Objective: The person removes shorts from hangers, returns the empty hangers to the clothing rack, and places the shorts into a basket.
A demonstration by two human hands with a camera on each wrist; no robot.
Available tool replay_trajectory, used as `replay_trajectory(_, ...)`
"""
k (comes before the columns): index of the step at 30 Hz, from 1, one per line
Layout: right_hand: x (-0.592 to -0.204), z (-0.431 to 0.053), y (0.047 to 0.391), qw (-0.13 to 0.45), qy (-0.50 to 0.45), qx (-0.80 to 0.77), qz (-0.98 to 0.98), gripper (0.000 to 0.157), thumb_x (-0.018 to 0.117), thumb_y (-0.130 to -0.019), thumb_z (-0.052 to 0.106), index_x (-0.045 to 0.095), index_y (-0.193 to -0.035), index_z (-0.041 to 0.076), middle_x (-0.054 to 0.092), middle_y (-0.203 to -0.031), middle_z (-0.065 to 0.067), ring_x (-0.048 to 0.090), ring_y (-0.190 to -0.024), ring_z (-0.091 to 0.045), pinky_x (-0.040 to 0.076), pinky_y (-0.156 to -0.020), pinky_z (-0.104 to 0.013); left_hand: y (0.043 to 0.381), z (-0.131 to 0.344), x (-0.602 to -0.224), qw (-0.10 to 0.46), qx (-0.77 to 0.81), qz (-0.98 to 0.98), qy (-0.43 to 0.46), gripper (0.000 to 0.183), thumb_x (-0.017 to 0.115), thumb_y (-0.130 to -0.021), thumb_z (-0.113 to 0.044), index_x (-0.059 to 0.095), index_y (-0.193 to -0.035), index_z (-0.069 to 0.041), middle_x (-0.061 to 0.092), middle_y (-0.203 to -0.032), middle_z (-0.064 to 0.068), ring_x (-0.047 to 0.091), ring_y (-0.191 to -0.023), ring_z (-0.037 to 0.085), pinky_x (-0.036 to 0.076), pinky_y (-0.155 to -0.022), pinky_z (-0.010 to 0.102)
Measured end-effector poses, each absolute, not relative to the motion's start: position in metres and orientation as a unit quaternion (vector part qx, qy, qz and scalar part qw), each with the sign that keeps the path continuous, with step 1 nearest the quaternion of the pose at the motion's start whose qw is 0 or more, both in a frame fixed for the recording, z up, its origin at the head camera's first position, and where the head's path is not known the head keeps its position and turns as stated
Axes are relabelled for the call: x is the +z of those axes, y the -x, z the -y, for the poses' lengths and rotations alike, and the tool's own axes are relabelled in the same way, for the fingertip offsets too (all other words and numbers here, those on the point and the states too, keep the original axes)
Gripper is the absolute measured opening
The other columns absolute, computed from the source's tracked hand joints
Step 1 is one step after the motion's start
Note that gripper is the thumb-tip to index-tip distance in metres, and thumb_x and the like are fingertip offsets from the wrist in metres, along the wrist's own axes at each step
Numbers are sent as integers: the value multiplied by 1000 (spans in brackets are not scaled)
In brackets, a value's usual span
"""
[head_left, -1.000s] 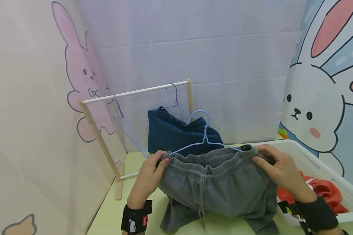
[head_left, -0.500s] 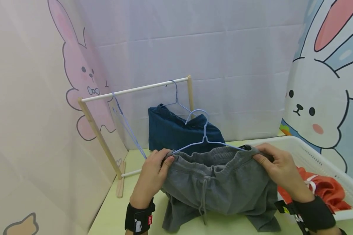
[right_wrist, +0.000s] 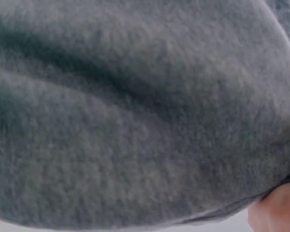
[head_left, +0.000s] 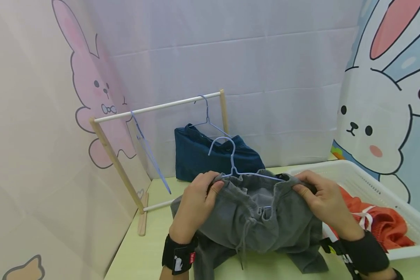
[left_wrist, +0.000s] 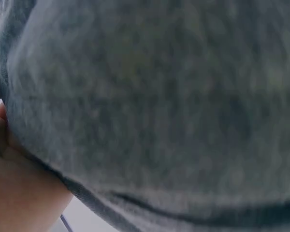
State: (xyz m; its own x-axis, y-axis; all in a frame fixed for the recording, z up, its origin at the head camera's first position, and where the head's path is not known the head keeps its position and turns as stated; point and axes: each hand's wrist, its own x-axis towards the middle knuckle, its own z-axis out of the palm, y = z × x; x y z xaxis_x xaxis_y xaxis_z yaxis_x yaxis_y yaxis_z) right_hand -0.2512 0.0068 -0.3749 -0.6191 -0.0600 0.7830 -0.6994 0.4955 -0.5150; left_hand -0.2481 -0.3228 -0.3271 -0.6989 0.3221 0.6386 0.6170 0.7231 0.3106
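Grey drawstring shorts (head_left: 238, 221) hang between both hands in the head view, above the table. My left hand (head_left: 196, 204) pinches the left side of the waistband, thumb in front. On the opposite side my right hand (head_left: 327, 200) pinches the waistband between thumb and fingers. A light blue wire hanger (head_left: 233, 155) sits inside the waist, its hook sticking up and its lower part hidden in the cloth. Grey fabric (left_wrist: 159, 111) fills most of the left wrist view, and likewise the shorts' cloth (right_wrist: 135, 125) covers the right wrist view.
Behind stands a rack with a white rail (head_left: 157, 107) and wooden posts. Dark blue shorts (head_left: 210, 155) hang on it by a hanger, with bare hangers (head_left: 148, 151) at the left. A white basket (head_left: 357, 171) at right holds an orange-red garment (head_left: 385, 225).
My left hand has moved right, bringing the waistband's ends closer together, and the waist front now sags open. The hanger in the shorts has shifted left and slightly down.
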Motion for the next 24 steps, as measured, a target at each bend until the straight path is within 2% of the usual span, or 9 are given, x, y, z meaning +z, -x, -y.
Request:
replay_trajectory(9,-385,3,259,364,-250,440,782,29,78,-83,-10,69,-96,15,67,-87,4,55,-76,-3,43,-69,-16,252,306,-327,297,-256,879,271,25,54,-107,-40,69,-112,-21,58,-89,-10,51,-79,8,46,-66,28)
replay_trajectory(16,-388,2,261,355,-255,442,783,29,77,-84,-10,69,-96,16,67,-87,5,56,-77,-3,43,-70,-15,253,305,-329,300,-265,876,269,23,57,-106,-39,71,-110,-21,61,-89,-10,52,-79,7,47,-66,27)
replay_trajectory(24,-385,-5,260,320,-280,442,790,29,76,-89,-4,73,-105,20,71,-97,4,61,-87,-2,45,-81,-10,255,307,-334,311,-295,865,260,18,63,-104,-37,74,-104,-23,56,-82,-12,48,-73,6,44,-60,25)
